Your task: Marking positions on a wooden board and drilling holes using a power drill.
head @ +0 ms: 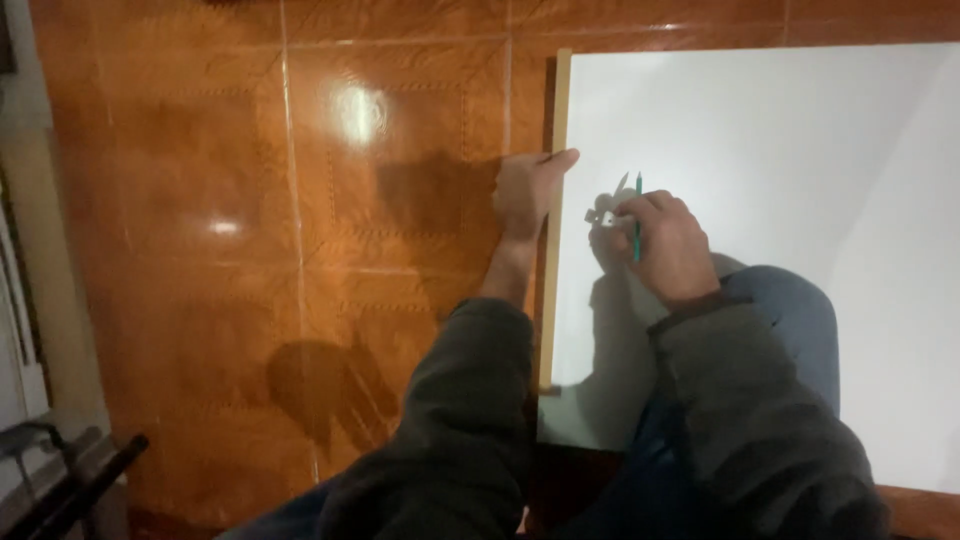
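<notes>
A large white board (770, 140) with a pale wooden left edge (556, 250) lies flat on the floor. My left hand (524, 196) rests against that edge, its fingertips curled over the edge's top. My right hand (664, 245) sits on the board near its left side and grips a green pencil (638, 188) that points away from me. A small white object (603, 216), too small to identify, lies at my right fingertips. Both forearms wear dark grey-green sleeves.
Glossy orange-brown floor tiles (300, 200) spread to the left of the board, with light glare on them. My knee in blue jeans (800, 310) lies over the board's near part. A black rod (85, 480) and a pale frame (40, 250) stand at the far left.
</notes>
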